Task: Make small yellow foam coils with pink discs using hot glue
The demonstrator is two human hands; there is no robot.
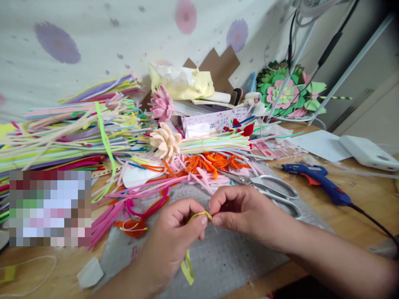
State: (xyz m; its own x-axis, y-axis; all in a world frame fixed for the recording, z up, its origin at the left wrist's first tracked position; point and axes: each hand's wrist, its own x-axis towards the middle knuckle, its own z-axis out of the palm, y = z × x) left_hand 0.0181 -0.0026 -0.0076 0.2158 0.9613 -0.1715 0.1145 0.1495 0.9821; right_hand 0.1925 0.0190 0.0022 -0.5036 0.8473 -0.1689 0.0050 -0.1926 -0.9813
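My left hand (174,236) pinches a yellow pipe cleaner (187,272) between thumb and index finger, and its tail hangs below the palm. Fingertips of my right hand (240,211) close on the other end, just right of the left thumb. Both hands hover over a grey mat (230,265). Left of them lies an orange pipe-cleaner shape (132,227) with thin yellow strands on it. Scissors (274,187) with silver handles rest behind my right hand. The curled right fingers hide part of what they grip.
Bundles of coloured pipe cleaners (68,137) cover the left and back. A cream fuzzy flower (164,142) and a pink one (162,104) stand behind. A blue glue gun (321,178) with a cord lies at right, near a white box (369,151).
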